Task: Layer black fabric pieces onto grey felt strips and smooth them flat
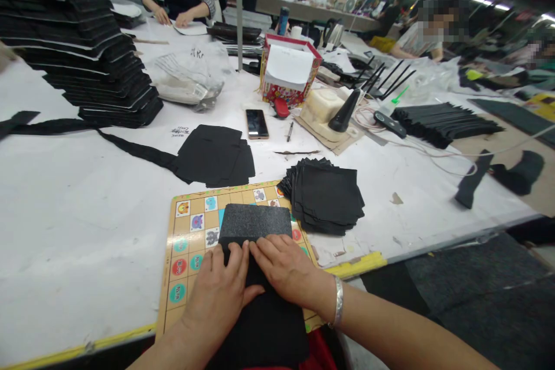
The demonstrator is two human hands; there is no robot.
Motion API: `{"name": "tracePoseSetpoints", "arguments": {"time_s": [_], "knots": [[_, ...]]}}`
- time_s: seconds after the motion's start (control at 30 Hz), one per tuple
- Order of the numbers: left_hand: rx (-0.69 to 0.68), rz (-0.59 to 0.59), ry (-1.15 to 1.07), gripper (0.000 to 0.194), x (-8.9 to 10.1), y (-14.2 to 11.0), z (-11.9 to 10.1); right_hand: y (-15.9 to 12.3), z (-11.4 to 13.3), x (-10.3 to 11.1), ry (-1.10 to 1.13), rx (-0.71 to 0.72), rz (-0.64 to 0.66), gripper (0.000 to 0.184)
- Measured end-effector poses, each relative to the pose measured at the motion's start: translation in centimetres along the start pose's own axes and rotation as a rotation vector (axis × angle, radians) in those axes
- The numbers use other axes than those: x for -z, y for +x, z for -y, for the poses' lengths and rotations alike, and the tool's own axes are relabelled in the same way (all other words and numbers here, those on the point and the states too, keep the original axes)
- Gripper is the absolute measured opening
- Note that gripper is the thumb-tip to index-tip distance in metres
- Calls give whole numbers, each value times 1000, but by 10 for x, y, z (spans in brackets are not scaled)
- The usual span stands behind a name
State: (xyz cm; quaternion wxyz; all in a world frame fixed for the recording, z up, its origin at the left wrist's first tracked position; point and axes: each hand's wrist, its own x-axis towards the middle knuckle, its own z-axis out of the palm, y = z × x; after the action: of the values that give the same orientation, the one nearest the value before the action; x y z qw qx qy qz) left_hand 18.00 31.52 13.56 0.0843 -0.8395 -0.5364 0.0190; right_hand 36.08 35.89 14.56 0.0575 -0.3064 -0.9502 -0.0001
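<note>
HANDS: L hand & R hand flat, palms down, side by side on black sheet, thumbs toward each other; silver bangle on R wrist.
FINGERS: both sets released, extended, resting on sheet; not clenched, no pinch.
SHEET: black sheet on printed game board, speckled grey end up top, rest hanging off board edge twd person.
METHOD: both palms spread pressure across sheet; no wrinkles visible at speckled end.
SURFACE: white-covered table w/ stack of black squares just R of board, black cut pieces, phone, tall black stack.
ROOM: big workshop, long tables, co-worker's hands on paper across table.
</note>
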Motion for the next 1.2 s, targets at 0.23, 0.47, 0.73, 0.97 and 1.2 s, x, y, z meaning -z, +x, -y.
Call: {"name": "tracePoseSetpoints", "arguments": {"time_s": [0.23, 0.47, 0.73, 0.97, 1.2], "knots": [[33, -173, -153, 52, -13, -11, 17, -28, -16, 3, -61, -170, 30, 25], [91, -243, -165, 48, -16, -11, 14, 29, -6, 5, 73, -343, 104, 6], [130, -192, -150, 46, -12, -11, 12, 39, -4, 9, 75, -253, 113, 8], [147, -173, -148, 48, -10, -12, 12, 16, -27, 13, 138, -418, 305, 20], [173, -168, -122, 52, -11, -11, 10, 56, -12, 5, 143, -251, 168, 17]]}}
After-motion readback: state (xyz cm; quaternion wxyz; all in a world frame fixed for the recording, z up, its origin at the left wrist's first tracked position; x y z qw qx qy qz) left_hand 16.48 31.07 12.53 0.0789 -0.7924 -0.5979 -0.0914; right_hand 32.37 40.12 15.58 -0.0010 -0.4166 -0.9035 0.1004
